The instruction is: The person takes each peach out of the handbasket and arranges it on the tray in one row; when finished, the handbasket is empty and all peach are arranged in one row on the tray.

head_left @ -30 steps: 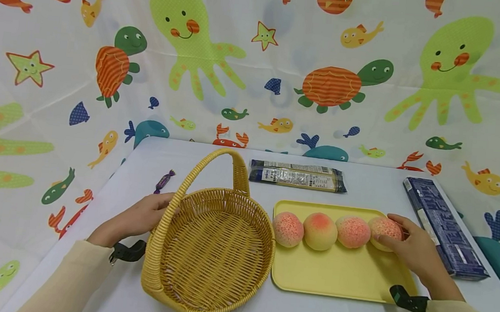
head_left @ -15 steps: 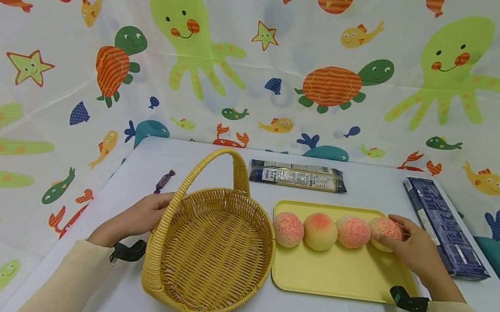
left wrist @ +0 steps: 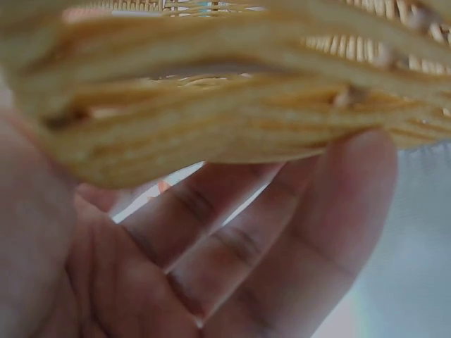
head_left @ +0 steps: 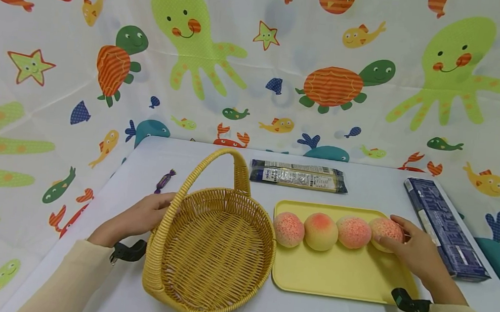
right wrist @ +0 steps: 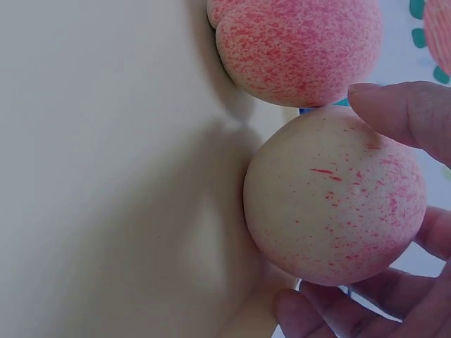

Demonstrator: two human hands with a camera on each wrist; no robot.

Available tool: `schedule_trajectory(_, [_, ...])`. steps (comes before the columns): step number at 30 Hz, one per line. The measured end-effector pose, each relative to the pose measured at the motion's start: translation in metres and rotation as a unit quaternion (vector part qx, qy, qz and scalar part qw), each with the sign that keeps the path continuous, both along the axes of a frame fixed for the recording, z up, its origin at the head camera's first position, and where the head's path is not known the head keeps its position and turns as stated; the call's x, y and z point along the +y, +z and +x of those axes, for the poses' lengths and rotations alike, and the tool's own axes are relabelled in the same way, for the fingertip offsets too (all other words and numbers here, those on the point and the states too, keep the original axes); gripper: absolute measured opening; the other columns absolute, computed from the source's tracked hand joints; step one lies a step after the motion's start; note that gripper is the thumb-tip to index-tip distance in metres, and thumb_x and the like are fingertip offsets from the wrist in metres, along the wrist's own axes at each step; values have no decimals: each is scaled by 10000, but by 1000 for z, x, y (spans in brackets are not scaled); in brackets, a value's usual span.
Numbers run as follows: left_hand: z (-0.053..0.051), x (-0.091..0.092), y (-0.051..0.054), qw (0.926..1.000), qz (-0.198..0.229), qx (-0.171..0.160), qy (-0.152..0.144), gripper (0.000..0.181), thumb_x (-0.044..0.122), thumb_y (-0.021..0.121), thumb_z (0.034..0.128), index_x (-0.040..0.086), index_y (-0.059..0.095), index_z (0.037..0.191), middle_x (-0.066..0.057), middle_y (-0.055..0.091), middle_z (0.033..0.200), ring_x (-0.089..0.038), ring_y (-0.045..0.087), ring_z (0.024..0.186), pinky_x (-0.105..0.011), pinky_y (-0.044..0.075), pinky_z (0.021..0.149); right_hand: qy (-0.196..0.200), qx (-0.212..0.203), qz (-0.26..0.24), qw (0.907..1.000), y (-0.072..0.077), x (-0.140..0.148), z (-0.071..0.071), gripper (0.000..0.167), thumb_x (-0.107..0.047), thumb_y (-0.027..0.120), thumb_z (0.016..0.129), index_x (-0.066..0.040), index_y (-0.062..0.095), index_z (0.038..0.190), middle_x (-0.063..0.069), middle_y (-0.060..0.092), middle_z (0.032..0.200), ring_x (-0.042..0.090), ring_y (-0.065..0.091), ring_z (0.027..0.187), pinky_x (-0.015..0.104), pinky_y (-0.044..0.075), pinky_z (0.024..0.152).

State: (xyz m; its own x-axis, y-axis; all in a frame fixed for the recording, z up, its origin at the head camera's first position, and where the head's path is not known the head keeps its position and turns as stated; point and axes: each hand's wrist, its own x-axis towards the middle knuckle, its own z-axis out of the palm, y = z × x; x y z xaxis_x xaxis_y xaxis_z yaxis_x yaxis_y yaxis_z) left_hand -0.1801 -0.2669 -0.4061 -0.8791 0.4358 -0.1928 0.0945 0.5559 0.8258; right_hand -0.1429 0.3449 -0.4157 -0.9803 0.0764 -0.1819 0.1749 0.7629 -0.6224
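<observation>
Several peaches stand in a row along the far half of a yellow tray. My right hand holds the rightmost peach, its thumb on one side and its fingers round the other. That peach sits in the tray, close against the neighbouring peach. Left of the tray is a round wicker basket with a tall arched handle. My left hand grips the basket's left side by the handle; part of the fingers is hidden behind it in the head view. In the left wrist view the fingers press against the woven wall.
A small purple wrapped candy lies beyond my left hand. Behind the tray is a flat dark-and-clear food packet. A long blue box lies right of the tray, near my right forearm. A printed cloth hangs behind the table.
</observation>
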Motion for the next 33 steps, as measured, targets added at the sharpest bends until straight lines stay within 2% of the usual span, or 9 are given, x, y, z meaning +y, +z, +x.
schedule_trajectory(4, [0,-1,1,10000,-62,46,1,413,302,531,1109,36,578,1422,-119,723,1005,-249,682,814,-365,591,707,46,71,71,9999,1,1,2,893,-499,631,1026,54,247,1611,420,383,1493,554,453,1263,597,515,932])
schedule_trajectory(7, [0,-2,3,9998,-161,55,35,428,302,532,1109,39,562,1445,-103,727,993,-230,673,788,-355,584,688,27,-5,119,9999,4,2,2,919,-553,583,1034,41,208,1625,433,294,1553,617,367,1346,731,413,1009])
schedule_trajectory(13, [1,-5,11,9998,-186,28,93,450,218,531,1102,15,505,1503,-141,748,1119,-215,684,815,-346,600,691,9,-160,261,9995,9,2,2,949,-618,508,1039,6,134,1648,424,182,1603,680,257,1390,812,321,1007])
schedule_trajectory(17, [0,-6,20,9988,-335,318,165,456,189,510,1105,2,486,1520,-154,733,1220,-217,721,948,-360,621,763,33,-124,403,9991,11,4,2,944,-609,479,1050,8,89,1648,446,142,1596,704,251,1362,830,330,972])
schedule_trajectory(19, [-1,-5,25,9959,-581,656,213,459,221,505,1113,11,491,1521,-157,732,1224,-242,725,1008,-414,617,814,92,-61,476,9988,11,6,2,937,-597,475,1055,14,79,1646,462,136,1586,718,246,1353,840,324,962])
schedule_trajectory(23, [-3,-1,36,9818,-1199,1434,324,477,313,474,1128,40,510,1518,-217,657,1369,-374,679,1179,-590,546,953,287,101,591,9978,13,12,1,910,-556,476,1069,37,87,1638,471,132,1581,731,213,1363,850,304,964])
schedule_trajectory(27, [-9,2,48,9656,-1776,1864,354,545,399,412,1137,46,475,1548,-223,529,1525,-445,542,1356,-659,422,1079,400,55,757,9963,21,20,-1,912,-553,445,1080,65,57,1626,482,106,1575,723,157,1388,849,268,989])
schedule_trajectory(30, [-19,3,55,9501,-2218,2171,320,577,407,407,1135,23,441,1564,-236,511,1536,-459,483,1402,-673,326,1145,417,4,901,9951,27,26,-6,938,-584,416,1079,77,26,1617,486,74,1573,712,109,1406,849,219,1015])
schedule_trajectory(33, [-31,3,61,9300,-2633,2542,347,579,390,417,1132,0,437,1559,-265,487,1543,-475,423,1439,-710,213,1176,447,31,1138,9925,32,30,-13,957,-614,396,1073,84,23,1612,499,59,1560,717,96,1402,856,194,1014])
